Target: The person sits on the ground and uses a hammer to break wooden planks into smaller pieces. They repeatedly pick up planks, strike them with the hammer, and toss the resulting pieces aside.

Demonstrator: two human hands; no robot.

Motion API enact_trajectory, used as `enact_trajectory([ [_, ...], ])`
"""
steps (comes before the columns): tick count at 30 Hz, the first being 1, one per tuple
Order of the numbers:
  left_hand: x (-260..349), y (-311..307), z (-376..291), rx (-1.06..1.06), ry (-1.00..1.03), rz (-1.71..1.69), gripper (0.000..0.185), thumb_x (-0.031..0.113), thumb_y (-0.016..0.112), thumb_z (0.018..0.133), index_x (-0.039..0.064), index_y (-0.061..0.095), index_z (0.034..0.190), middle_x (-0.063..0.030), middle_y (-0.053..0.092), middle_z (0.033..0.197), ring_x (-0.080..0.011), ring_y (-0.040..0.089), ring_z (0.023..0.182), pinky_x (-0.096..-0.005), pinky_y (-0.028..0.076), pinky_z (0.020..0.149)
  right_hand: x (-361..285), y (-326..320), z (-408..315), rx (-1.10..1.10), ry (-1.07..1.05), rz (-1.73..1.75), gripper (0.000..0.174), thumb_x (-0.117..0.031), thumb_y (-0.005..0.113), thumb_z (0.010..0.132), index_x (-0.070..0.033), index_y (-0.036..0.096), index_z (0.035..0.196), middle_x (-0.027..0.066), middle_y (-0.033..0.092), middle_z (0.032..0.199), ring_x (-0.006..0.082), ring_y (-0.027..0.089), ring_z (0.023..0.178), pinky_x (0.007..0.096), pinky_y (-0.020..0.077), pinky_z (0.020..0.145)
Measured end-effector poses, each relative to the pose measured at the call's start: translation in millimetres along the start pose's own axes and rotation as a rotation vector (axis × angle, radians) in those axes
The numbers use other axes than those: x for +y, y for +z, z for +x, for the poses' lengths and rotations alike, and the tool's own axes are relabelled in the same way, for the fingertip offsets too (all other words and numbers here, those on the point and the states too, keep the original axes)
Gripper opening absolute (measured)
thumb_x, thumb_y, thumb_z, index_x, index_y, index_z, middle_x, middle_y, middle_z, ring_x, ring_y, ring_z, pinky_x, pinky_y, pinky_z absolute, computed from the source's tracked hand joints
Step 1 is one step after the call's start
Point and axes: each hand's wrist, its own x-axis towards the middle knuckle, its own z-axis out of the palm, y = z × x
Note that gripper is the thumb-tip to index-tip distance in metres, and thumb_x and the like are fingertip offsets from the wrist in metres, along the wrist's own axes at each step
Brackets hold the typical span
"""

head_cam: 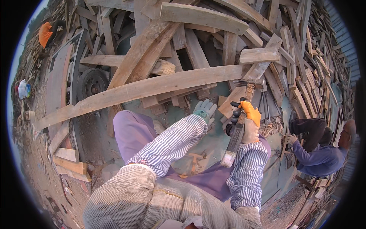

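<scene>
My right hand, in an orange and beige glove with dark fingertips, grips a claw hammer by its worn handle. The metal hammer head points away from me, near the right end of a long wooden plank. That plank lies slantwise across the pile in front of my knees. My left hand, in a grey-green work glove, holds nothing, its fingers spread over the ground sheet below the plank. A short wooden block lies between the hammer head and my left hand.
Piled timber fills the space ahead and to the right. A cart's wheel stands at left beside short boards. A person in blue sits close on my right; another in orange bends far left.
</scene>
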Motion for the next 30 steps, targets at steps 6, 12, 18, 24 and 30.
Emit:
enact_trajectory([
  [6,-40.1,-49.0,-80.7,0.306,-0.048,0.115,0.065,0.036,0.07,0.084,0.009,0.053,0.141,-0.0169,0.044,0.151,-0.0371,0.034,0.146,-0.0535,0.026,0.121,-1.3,-24.4,-4.0,0.049,-0.088,-0.173,0.031,-0.036,0.073,0.09,-0.007,0.068,0.1,0.0073,0.069,0.081,0.0126,0.06,0.054,0.0262,0.0515,0.048],
  [12,-177.1,-192.4,-193.7,0.714,-0.535,0.297,0.065,0.027,0.077,0.078,0.002,0.056,0.135,-0.0223,0.056,0.139,-0.0398,0.049,0.133,-0.0491,0.038,0.113,-13.5,-5.9,-32.1,0.137,-0.001,-0.024,0.032,-0.036,0.068,0.096,-0.005,0.067,0.104,0.0003,0.062,0.077,0.0072,0.052,0.056,0.0223,0.0425,0.05],
  [18,-224.5,-185.9,-272.6,0.588,-0.568,0.444,0.08,0.03,0.082,0.075,0.008,0.048,0.143,-0.0209,0.048,0.145,-0.0393,0.042,0.139,-0.0516,0.033,0.116,-7.4,23.2,-62.4,-0.013,-0.083,-0.121,0.032,-0.038,0.064,0.098,-0.008,0.07,0.108,-0.0038,0.059,0.079,0.0049,0.049,0.063,0.0209,0.039,0.054],
  [24,-279.2,-130.6,-260.1,0.552,-0.407,0.749,0.073,0.025,0.077,0.074,0.015,0.05,0.141,-0.0185,0.051,0.141,-0.0395,0.047,0.134,-0.056,0.039,0.108,7.5,27.9,-39.7,-0.062,0.013,-0.226,0.028,-0.036,0.066,0.098,-0.009,0.068,0.1,-0.0038,0.057,0.075,0.0049,0.048,0.061,0.0211,0.0362,0.051],
  [30,-294.0,-165.6,-244.3,0.425,-0.404,0.65,0.053,0.016,0.067,0.082,0.015,0.055,0.134,-0.0156,0.059,0.129,-0.0356,0.057,0.121,-0.0496,0.048,0.099,18.4,61.5,-51.4,0.002,-0.079,-0.266,0.027,-0.037,0.069,0.096,-0.01,0.066,0.093,-0.0029,0.056,0.07,0.0075,0.049,0.054,0.0225,0.0367,0.049],
])
